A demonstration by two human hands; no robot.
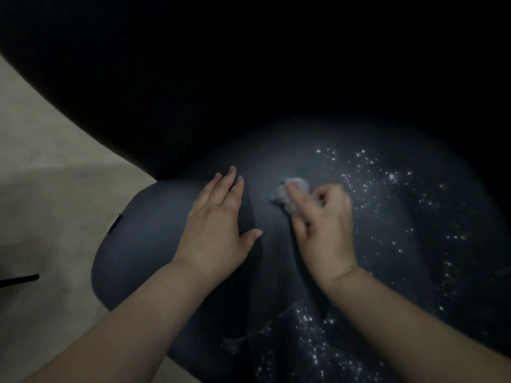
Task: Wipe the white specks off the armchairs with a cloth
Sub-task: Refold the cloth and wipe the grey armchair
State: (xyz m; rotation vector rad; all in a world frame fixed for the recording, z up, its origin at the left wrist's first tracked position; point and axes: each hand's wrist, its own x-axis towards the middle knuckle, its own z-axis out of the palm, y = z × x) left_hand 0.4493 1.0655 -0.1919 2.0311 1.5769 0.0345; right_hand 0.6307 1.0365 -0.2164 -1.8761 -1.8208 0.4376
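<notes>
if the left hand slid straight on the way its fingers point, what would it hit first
Nothing on the seat itself: the left hand lies flat, fingers aimed up-right over speck-free dark cushion. It would probably reach the black backrest first, though depth is unclear in the dark.

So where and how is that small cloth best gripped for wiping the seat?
Grip the cloth as a bunched wad, from above and from the near side, much as the right hand holds it now. It is small and crumpled, so pinching the top leaves the underside free to drag across the seat. The left hand lies flat beside it. White specks lie to the right.
</notes>
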